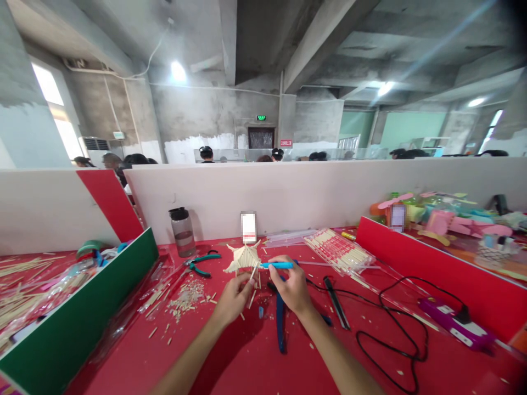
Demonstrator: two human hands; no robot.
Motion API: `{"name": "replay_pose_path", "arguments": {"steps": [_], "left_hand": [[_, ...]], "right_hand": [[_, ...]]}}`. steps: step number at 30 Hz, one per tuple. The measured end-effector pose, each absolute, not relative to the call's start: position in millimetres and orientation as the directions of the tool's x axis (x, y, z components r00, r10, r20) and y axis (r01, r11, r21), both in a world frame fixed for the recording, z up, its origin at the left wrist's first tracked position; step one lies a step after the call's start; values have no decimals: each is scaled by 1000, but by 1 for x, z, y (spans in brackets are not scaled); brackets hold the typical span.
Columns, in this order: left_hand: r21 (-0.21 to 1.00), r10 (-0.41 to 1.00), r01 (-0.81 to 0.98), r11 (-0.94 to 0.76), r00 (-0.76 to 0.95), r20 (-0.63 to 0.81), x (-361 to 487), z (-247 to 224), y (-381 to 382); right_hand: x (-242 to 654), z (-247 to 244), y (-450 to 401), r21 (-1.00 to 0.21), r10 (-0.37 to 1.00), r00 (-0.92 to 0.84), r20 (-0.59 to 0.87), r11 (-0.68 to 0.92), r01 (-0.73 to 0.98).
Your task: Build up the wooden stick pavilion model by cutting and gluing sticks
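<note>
A small pale wooden-stick model (245, 257) with a peaked, flared roof stands on the red table. My left hand (234, 299) is closed on a thin pale stick just in front of the model's right side. My right hand (291, 288) grips a light blue pen-like tool (282, 265), its tip pointing left at the model's right roof corner. Whether the tip touches the model is too small to tell. Below my right hand, a dark blue-handled tool (280, 323) lies on the table, partly hidden.
Green-handled pliers (200, 269) and stick offcuts (187, 299) lie left, near a bottle (181, 233). Right are a black cutter (336, 303), bagged sticks (340, 252), a black cable and a purple power strip (455, 323). Green (90, 312) and red (440, 274) dividers flank the table.
</note>
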State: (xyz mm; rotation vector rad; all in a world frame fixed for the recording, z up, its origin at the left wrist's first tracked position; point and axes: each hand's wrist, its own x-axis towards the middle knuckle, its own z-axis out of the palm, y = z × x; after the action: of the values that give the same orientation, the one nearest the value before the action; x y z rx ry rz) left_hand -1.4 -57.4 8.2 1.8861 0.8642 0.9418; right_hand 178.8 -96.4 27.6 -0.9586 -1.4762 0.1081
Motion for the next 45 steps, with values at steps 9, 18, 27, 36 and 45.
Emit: {"name": "replay_pose_path", "arguments": {"steps": [9, 18, 27, 36, 45], "left_hand": [[904, 841, 210, -373, 488, 234, -10, 11, -64], [886, 858, 214, -411, 420, 297, -32, 15, -61], [867, 814, 143, -477, 443, 375, -31, 28, -72], [851, 846, 197, -486, 348, 403, -28, 38, -92], [871, 850, 174, -460, 370, 376, -16, 27, -99]], "right_hand": [[201, 43, -117, -743, 754, -34, 656, 653, 149], [204, 46, -124, -635, 757, -556, 343, 623, 456], [185, 18, -110, -491, 705, -623, 338, 697, 522], [174, 31, -119, -748, 771, -162, 616, 637, 185], [158, 22, -113, -777, 787, -25, 617, 613, 142]]}}
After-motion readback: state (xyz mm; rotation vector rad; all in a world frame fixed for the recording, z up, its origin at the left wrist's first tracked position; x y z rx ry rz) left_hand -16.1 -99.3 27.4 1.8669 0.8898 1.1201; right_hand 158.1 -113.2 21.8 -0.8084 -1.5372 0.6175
